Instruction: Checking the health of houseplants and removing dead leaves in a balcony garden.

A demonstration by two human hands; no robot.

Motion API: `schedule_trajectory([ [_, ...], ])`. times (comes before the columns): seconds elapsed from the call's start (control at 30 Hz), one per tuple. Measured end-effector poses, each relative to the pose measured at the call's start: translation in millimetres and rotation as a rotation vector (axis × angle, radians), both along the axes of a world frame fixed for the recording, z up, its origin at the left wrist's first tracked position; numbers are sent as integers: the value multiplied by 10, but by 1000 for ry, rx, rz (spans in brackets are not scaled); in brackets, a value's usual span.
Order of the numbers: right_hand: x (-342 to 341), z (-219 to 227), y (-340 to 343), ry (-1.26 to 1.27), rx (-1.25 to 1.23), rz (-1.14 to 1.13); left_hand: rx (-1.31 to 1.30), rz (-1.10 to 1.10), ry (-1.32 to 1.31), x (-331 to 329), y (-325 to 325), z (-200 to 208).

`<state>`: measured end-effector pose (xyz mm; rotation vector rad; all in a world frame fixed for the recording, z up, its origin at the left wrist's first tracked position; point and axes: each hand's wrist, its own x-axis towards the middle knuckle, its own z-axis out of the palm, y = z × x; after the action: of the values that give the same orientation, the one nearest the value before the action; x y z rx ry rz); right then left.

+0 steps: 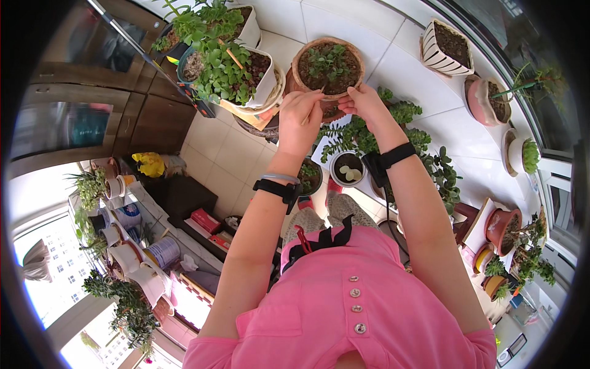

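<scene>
A round terracotta flower pot [359,67] stands ahead of me, holding dark soil and a small leafy green plant [329,63]. My left hand [298,122] is closed around a thin wooden stick [305,117], its tip by the near rim of the pot. At the rim's near right, my right hand [367,107] has its thumb and fingers curled together against the edge. What lies under those fingers is partly hidden. Both wrists wear black straps.
White planters [265,83] with bushy greenery stand left of the pot. Trailing succulents [402,114] grow below my right hand. A white pot [347,161] with pale round pieces sits near my knees. More pots, including a striped planter [447,49], line the right ledge. A pole [132,43] leans at upper left.
</scene>
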<state>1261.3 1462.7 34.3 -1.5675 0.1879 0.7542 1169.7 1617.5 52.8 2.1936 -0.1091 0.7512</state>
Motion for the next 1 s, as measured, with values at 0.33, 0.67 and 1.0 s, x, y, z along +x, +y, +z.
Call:
schedule_trajectory([
  [0.33, -11, 30, 27, 1, 5, -6, -11, 55, -22, 32, 18, -23],
  [0.67, -22, 20, 6, 7, 0, 0, 106, 47, -5, 73, -21, -65],
  [1.0, -7, -47, -7, -18, 27, -44, 157, 118, -12, -7, -119, -99],
])
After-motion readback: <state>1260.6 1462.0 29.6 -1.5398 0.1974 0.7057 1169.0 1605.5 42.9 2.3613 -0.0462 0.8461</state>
